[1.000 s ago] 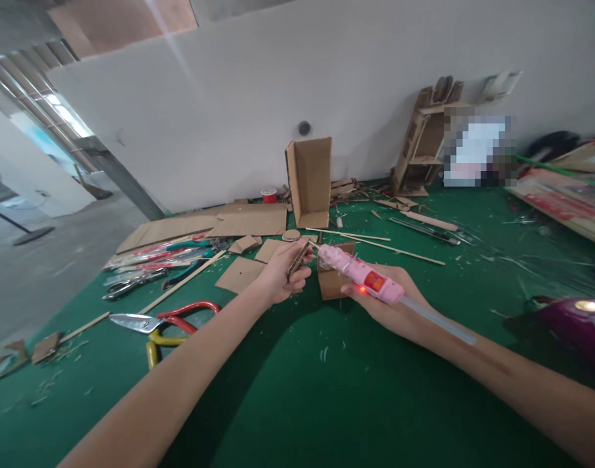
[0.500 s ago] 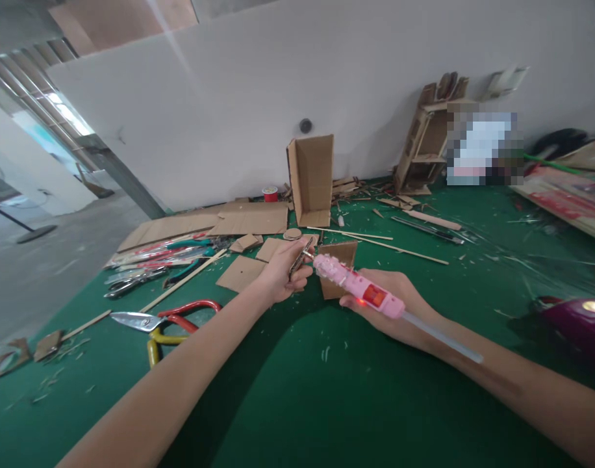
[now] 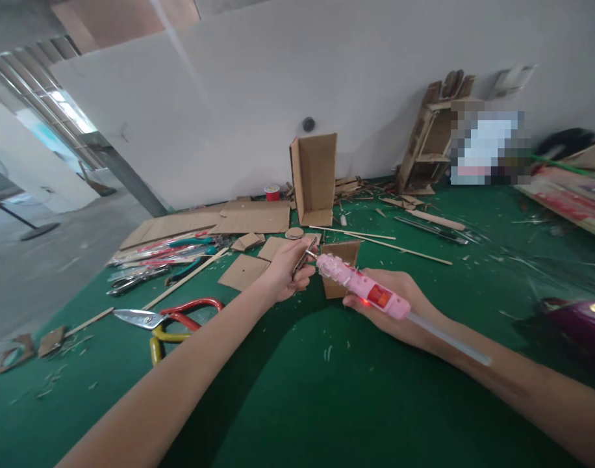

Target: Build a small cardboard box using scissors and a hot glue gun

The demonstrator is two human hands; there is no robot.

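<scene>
Over green table, pink glue gun, apparently glue-flecked

Our left hand pinches a brown piece; our right hand points a pink glue gun at it.

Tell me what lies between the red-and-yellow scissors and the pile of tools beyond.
A thin wooden stick: the head view shows it running diagonally between the scissors and the tools.
</scene>
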